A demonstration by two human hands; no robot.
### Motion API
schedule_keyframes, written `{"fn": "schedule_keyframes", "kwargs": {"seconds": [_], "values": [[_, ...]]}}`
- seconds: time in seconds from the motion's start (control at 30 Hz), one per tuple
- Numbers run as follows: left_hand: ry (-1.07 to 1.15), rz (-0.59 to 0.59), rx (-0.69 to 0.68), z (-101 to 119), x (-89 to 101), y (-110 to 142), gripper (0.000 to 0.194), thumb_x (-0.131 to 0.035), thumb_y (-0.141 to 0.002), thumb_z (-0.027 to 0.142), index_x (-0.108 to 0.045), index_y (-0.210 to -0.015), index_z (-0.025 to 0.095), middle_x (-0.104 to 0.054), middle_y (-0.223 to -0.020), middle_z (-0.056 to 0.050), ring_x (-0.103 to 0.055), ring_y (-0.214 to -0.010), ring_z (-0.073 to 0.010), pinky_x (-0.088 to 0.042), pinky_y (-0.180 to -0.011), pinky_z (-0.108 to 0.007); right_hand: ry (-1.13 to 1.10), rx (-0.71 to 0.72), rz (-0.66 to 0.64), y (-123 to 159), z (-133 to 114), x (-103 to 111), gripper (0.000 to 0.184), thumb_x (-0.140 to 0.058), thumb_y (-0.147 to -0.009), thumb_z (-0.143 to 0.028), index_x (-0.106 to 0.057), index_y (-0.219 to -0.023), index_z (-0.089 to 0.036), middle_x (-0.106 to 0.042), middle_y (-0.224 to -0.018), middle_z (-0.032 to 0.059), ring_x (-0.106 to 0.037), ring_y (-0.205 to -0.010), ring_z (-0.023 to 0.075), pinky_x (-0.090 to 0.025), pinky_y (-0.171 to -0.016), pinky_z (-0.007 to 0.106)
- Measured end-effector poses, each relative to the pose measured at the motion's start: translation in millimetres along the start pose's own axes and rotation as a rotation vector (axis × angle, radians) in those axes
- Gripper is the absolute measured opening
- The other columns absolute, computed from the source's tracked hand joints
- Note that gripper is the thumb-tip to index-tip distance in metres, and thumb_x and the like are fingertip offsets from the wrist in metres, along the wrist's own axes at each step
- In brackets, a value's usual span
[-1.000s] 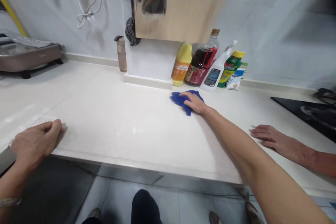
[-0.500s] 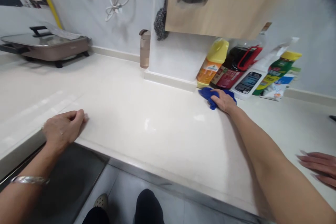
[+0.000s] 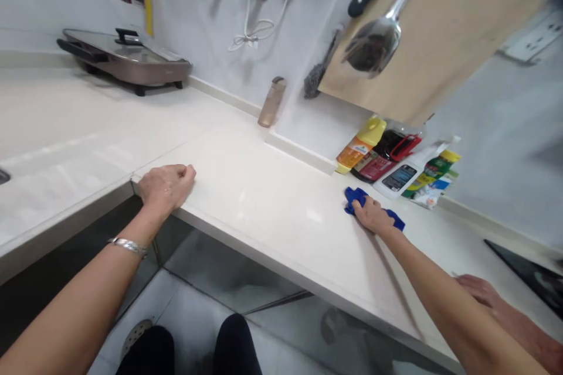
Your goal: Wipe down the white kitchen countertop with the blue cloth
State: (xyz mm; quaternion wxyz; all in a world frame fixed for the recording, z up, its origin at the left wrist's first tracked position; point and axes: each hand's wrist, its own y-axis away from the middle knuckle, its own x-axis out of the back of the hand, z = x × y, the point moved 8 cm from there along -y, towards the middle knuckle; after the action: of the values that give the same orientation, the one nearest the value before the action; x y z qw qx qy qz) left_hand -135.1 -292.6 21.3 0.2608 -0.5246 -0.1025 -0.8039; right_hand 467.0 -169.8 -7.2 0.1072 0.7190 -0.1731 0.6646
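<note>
left hand [image 3: 167, 187]: loosely curled, nothing visible in it, at surface [image 3: 259, 228] edge | right hand [image 3: 373, 215]: pressing down on blue cloth [image 3: 354, 199], not pinching | cloth: soft, light, take by its free corner | beyond: yellow bottle [image 3: 360, 144], spray bottle [image 3: 398, 179]

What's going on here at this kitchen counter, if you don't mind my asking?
A person has their right hand pressed on a blue cloth on the white countertop, just in front of a yellow bottle and a white spray bottle. Their left hand rests curled at the counter's front edge. Another person's hand lies on the counter further right.
</note>
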Motion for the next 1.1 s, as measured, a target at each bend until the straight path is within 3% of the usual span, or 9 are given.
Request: {"fn": "schedule_keyframes", "kwargs": {"seconds": [0.17,0.53,0.67,0.8,0.93,1.1], "values": [[0.064,0.028,-0.022,0.1,-3.6,1.7,0.05,-0.037,-0.089,0.051,-0.08,-0.086,0.027,-0.075,-0.089,-0.012,-0.068,-0.089,-0.0321,-0.048,-0.076,-0.038,0.056,-0.076,-0.033,8.2,-53.6,8.8,0.068,-0.034,-0.095,-0.056,-0.049,-0.14,-0.008,-0.051,-0.14,0.0321,-0.051,-0.132,0.0456,-0.041,-0.103,0.066],[0.104,0.042,-0.073,1.4,-6.1,6.7,0.049,-0.038,-0.091,0.052,-0.078,-0.079,0.027,-0.071,-0.078,-0.009,-0.066,-0.079,-0.0278,-0.044,-0.07,-0.037,0.039,0.047,-0.003,5.1,-260.8,4.4,0.07,-0.041,-0.09,-0.054,-0.055,-0.138,-0.006,-0.052,-0.139,0.0337,-0.049,-0.13,0.0527,-0.039,-0.098,0.076],[0.116,0.042,-0.074,0.9,-7.7,6.6,0.048,-0.04,-0.092,0.052,-0.076,-0.075,0.026,-0.07,-0.074,-0.008,-0.064,-0.075,-0.0254,-0.043,-0.068,-0.037,0.046,0.176,0.045,21.2,-332.7,3.0,0.068,-0.041,-0.091,-0.055,-0.056,-0.136,-0.006,-0.053,-0.137,0.0343,-0.049,-0.128,0.0521,-0.04,-0.097,0.073],[0.111,0.047,-0.064,0.4,-7.7,6.8,0.048,-0.04,-0.092,0.052,-0.077,-0.075,0.027,-0.07,-0.072,-0.008,-0.063,-0.074,-0.0248,-0.043,-0.067,-0.037,-0.01,0.466,0.06,43.5,-398.6,-5.5,0.064,-0.038,-0.094,-0.055,-0.052,-0.139,-0.012,-0.05,-0.144,0.0259,-0.047,-0.131,0.0472,-0.037,-0.103,0.071],[0.11,0.061,-0.054,0.4,-5.9,7.0,0.048,-0.04,-0.092,0.051,-0.078,-0.077,0.026,-0.07,-0.072,-0.009,-0.065,-0.075,-0.0264,-0.045,-0.069,-0.038,-0.123,0.763,0.044,69.8,-430.3,-10.5,0.06,-0.035,-0.094,-0.053,-0.048,-0.143,-0.02,-0.049,-0.149,0.0178,-0.045,-0.132,0.0448,-0.032,-0.106,0.075],[0.107,0.069,-0.044,-0.5,-5.2,4.2,0.048,-0.04,-0.091,0.051,-0.08,-0.085,0.025,-0.072,-0.078,-0.009,-0.066,-0.083,-0.0284,-0.047,-0.076,-0.039,-0.199,1.04,-0.003,125.7,-423.1,-8.9,0.057,-0.038,-0.094,-0.048,-0.047,-0.144,-0.024,-0.047,-0.153,0.0111,-0.04,-0.14,0.039,-0.027,-0.112,0.074]]}}
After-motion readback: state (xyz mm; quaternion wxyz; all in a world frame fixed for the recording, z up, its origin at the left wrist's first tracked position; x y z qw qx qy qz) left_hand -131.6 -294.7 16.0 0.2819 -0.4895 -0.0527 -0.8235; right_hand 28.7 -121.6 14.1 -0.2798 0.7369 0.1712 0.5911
